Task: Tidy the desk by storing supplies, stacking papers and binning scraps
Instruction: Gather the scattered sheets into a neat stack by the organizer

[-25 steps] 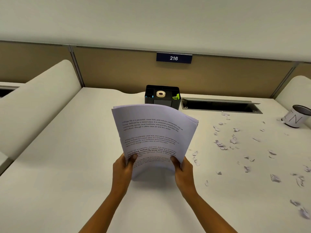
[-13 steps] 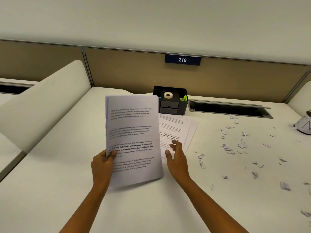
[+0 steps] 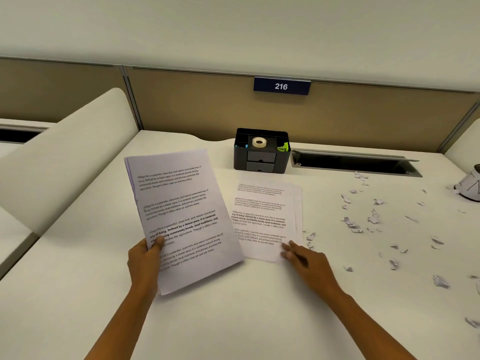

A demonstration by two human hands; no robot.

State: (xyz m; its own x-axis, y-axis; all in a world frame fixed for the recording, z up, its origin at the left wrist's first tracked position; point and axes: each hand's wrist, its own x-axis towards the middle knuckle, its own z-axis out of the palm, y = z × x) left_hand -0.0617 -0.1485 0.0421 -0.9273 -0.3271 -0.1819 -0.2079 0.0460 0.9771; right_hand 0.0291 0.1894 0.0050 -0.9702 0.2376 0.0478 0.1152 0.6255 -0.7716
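Right now, your left hand [image 3: 145,258] grips the held bundle [image 3: 181,216] at its near-left edge, thumb on top of the printed face and fingers hidden underneath. The sheets are raised off the desk [image 3: 233,320]. Just to the right of the bundle lies the flat stack [image 3: 265,216], and from this view the bundle's right edge covers the stack's left edge.

Your right hand [image 3: 304,261] is the nearer one to that stack. Its fingers are straight and rest on the near-right corner, holding nothing.

Both lots of paper run lengthwise from near to far, with their heads toward the black organiser [image 3: 261,162] and its tape roll [image 3: 259,142]. The bundle's far end leans a little to the left, while the stack lies almost square to you.

To join them, you would probably need a short carry to the right and a slight clockwise turn, so the long edges line up. The scraps [image 3: 353,224] lie well apart on the right, not yet binned.
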